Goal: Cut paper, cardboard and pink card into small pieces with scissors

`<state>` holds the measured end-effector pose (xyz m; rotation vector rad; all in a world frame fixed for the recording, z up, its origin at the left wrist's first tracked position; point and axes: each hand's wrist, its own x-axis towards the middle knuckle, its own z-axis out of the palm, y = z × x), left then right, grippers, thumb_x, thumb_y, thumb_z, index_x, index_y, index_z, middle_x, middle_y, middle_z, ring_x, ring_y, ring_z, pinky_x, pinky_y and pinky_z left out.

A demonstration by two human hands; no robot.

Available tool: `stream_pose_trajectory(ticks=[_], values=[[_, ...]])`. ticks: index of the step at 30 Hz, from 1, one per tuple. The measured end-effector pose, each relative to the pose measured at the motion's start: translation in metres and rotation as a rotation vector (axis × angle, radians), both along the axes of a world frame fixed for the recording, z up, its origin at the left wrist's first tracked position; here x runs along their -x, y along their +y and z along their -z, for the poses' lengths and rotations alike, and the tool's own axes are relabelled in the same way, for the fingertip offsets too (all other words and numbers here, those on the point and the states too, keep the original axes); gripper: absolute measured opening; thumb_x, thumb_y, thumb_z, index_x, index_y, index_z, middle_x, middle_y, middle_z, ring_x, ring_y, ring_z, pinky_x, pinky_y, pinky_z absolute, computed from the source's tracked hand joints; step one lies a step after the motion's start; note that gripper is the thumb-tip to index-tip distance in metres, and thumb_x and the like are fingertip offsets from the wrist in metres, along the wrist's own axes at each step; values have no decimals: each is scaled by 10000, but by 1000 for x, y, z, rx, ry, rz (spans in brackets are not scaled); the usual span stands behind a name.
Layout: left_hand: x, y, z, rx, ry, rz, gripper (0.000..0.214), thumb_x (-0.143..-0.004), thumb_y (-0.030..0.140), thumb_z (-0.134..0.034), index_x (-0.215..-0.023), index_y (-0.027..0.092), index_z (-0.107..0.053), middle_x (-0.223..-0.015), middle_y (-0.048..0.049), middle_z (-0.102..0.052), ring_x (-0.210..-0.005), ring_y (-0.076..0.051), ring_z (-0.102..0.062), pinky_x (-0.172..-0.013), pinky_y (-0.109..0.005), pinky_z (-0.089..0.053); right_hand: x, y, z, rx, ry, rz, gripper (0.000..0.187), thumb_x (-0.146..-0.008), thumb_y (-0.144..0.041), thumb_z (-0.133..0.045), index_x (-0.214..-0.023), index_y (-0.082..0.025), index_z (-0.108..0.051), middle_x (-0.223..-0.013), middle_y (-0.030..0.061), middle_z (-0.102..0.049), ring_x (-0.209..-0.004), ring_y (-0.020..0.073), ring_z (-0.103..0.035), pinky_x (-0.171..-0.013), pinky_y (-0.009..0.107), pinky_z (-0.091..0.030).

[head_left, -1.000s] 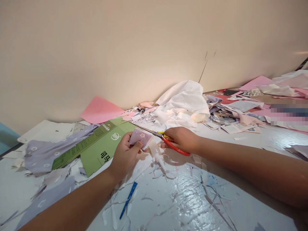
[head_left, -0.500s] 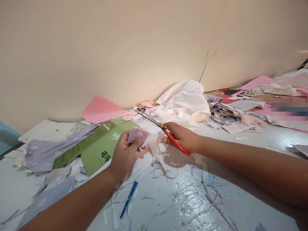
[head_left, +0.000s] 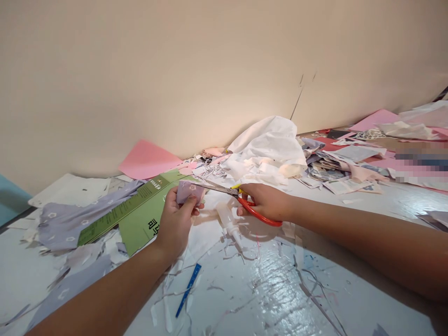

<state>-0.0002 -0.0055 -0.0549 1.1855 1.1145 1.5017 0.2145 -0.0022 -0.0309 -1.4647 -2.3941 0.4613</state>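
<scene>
My left hand [head_left: 175, 224] pinches a small lilac paper piece [head_left: 189, 191] with a white flower print, held just above the table. My right hand [head_left: 268, 201] grips red-handled scissors [head_left: 241, 199], fingers through the loops. The blades point left and reach the top edge of the lilac piece. A small clear glue bottle [head_left: 229, 223] lies on the table between the two hands.
A flattened green carton [head_left: 140, 210] lies left of my left hand, over lilac patterned sheets [head_left: 66, 219]. A blue stick [head_left: 188, 289] and paper scraps litter the glossy white table [head_left: 273, 294]. Crumpled white paper [head_left: 269, 147], pink sheets [head_left: 147, 158] and printed cuttings pile against the beige wall.
The scissors swung up toward the wall, then came back down to the lilac piece. My left hand shifted the piece slightly left and up.
</scene>
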Motion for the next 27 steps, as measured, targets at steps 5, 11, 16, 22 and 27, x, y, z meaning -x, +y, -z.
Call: stream_pose_trajectory(ticks=[5,11,16,22,27], values=[[0,-1,-1,-4,-14,26,278,-681,251,-604,-930,248,-479,-746,62,-551,-558,-58,-525,-540,-197,-405,1,-3,-2,38,-25,8,388,-718,-558,-482,-820,-187,-529,-734,35,-588,-608,153,-495,-494,234,-323],[1,0,-3,64,-36,45,301,-629,264,-658,-885,215,-506,-797,18,-599,-686,-130,-603,-582,-240,-432,2,-1,0,30,42,19,401,-701,-583,-495,-756,-185,-478,-686,10,-543,-596,140,-465,-506,235,-324],[0,-1,-3,98,-114,133,276,-598,183,-693,-827,186,-538,-811,3,-591,-792,-143,-572,-677,-266,-445,3,-3,1,45,113,-13,371,-709,-550,-508,-773,-187,-470,-701,2,-524,-615,140,-457,-533,242,-329],[1,2,1,86,-170,154,202,-656,210,-674,-814,198,-549,-723,47,-549,-617,-44,-487,-575,-169,-391,5,-7,0,75,190,-6,349,-720,-534,-503,-771,-192,-457,-713,-2,-513,-613,135,-453,-526,239,-335],[1,4,-1,122,-206,134,260,-637,226,-699,-846,196,-547,-761,35,-596,-633,-54,-546,-567,-167,-400,6,-8,3,60,163,-17,368,-721,-544,-496,-793,-185,-463,-732,12,-525,-626,143,-464,-535,245,-340]])
